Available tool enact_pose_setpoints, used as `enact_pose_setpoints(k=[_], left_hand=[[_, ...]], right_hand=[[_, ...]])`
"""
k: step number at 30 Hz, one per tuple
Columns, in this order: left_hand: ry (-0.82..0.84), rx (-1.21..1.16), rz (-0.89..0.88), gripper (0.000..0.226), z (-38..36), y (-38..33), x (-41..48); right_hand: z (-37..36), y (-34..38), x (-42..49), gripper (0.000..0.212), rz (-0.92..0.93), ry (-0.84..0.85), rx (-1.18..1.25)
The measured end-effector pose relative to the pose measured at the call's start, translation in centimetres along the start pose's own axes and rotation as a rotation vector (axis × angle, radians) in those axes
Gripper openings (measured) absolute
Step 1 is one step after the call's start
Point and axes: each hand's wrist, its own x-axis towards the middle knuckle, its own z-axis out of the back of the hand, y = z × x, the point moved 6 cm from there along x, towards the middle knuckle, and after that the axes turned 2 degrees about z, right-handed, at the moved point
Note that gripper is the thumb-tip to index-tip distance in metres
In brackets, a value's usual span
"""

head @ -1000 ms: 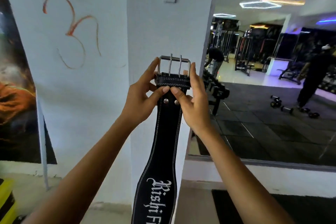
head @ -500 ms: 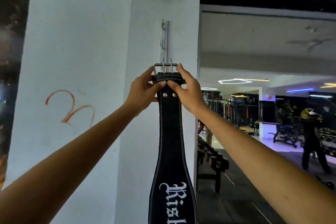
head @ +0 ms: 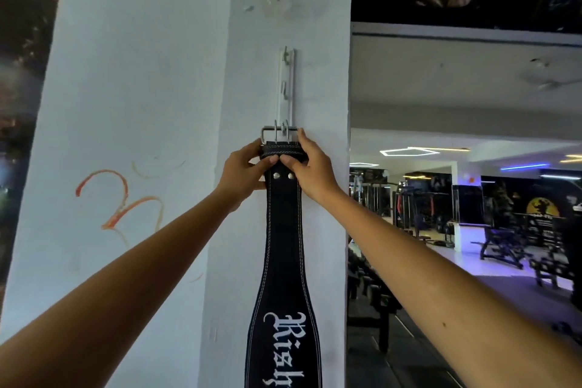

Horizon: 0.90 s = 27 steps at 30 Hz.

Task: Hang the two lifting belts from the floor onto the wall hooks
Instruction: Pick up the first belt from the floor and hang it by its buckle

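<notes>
A black lifting belt [head: 285,249] with white stitching and white lettering hangs straight down against a white pillar. Its steel buckle [head: 277,134] sits at the bottom end of a white vertical hook rail [head: 287,85] fixed to the pillar; whether the buckle is over a hook I cannot tell. My left hand [head: 244,172] pinches the belt's folded top from the left. My right hand [head: 310,167] pinches it from the right, fingertips touching the buckle's edge. Two small hooks higher on the rail are bare. No second belt is in view.
The white pillar [head: 151,123] carries an orange painted sign at the left. A large wall mirror [head: 466,198] to the right shows gym machines, benches and ceiling lights. Dark posters sit above the mirror and at the far left.
Both hands have raised the belt from chest height up to the hook rail. The buckle now rests at the rail's lower end, and my view has tilted upward.
</notes>
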Motion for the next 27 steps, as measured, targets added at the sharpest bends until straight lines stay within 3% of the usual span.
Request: enact_pose_setpoints(k=[5,8,11,16,23,27], left_hand=[[-0.118,0.134,-0.048,0.036,0.3,0.6,-1.2],[-0.237,0.352,-0.077,0.047,0.5,0.6,-2.4],[-0.310,0.467,-0.193,0.040,-0.3,-0.7,-5.5],[-0.127,0.718,-0.400,0.030,-3.7,-1.2,-13.0],[0.019,0.693,-0.191,0.025,-7.2,5.5,-22.5],[0.175,0.654,-0.093,0.026,-10.9,9.0,-28.6]], right_hand=[[-0.4,0.4,-1.8,0.072,0.081,-0.018,-0.178],[-0.7,0.6,-3.4,0.069,0.107,-0.032,-0.318],[-0.4,1.0,-6.2,0.062,0.147,-0.093,-0.324],[0.1,0.4,-12.3,0.048,0.134,-0.139,-0.321],[1.2,-3.5,-25.3,0.044,0.016,-0.064,-0.405],[2.9,-6.6,-33.9,0.046,-0.149,-0.022,-0.438]])
